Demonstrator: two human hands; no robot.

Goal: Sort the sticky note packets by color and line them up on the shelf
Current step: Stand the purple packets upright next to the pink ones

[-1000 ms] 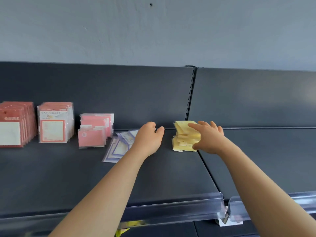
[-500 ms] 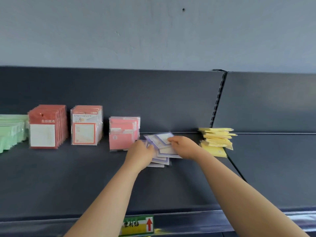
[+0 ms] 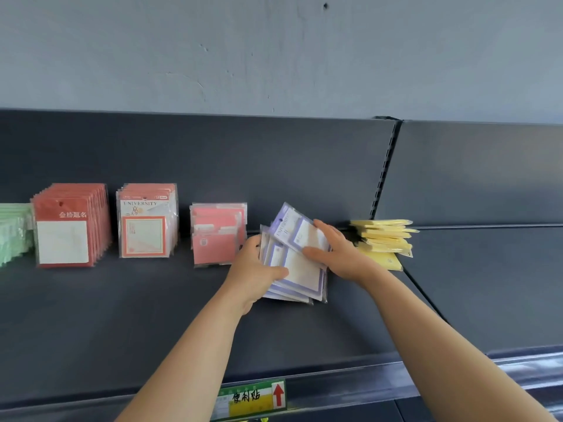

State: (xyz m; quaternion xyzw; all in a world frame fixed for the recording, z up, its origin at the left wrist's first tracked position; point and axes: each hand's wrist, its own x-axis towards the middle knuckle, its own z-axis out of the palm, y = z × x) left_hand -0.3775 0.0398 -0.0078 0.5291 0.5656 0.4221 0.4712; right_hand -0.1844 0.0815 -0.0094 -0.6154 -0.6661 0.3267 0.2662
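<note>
Shelf, left to right, standing sorted: green packets, red packets, UNIVERSITY packets, pink packets.
Pending: purple packets, mid-shelf, fanned askew, clear sleeves, violet-bordered white panels. The left hand grips the stack and the right hand grips the top one.
Yellow packets lie heaped flat at right.

Glossy plastic-wrapped purple packets, matt dark shelf, rough-painted wall

A green-yellow label with a red arrow sits below the left hand; a slotted upright rises behind the right hand, further right. Above both, a grey wall bears a dark spot.
</note>
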